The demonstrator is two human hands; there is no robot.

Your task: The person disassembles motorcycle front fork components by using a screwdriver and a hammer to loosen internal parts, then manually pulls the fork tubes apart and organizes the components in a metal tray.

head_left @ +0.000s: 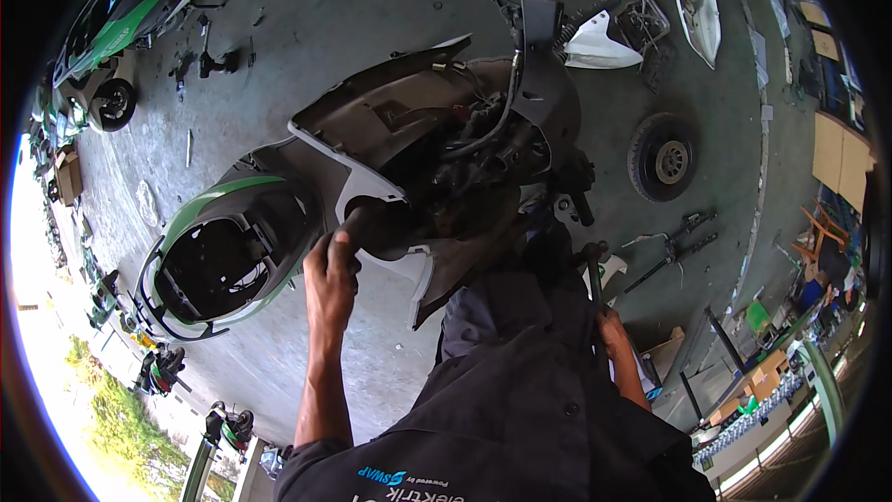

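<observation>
A partly stripped scooter [483,149] stands in front of me, its brown inner panels and dark wiring exposed. My left hand [332,265] is closed around a dark, rounded piece [370,223] at the middle of the body, beside the pale grey panel edge; its exact kind is unclear. Low at my right side, my right hand [610,330] is wrapped round the shaft of a dark hammer-shaped tool [593,265], its head pointing up. To the left lies the scooter's open seat compartment [218,265], rimmed in green and grey.
Across the floor at right are a loose wheel [662,158], a front fork [674,249] and a white panel [602,42]. Another green scooter [116,37] stands at far left, near scattered dark parts [214,58]. Cardboard boxes [841,153] line the right side.
</observation>
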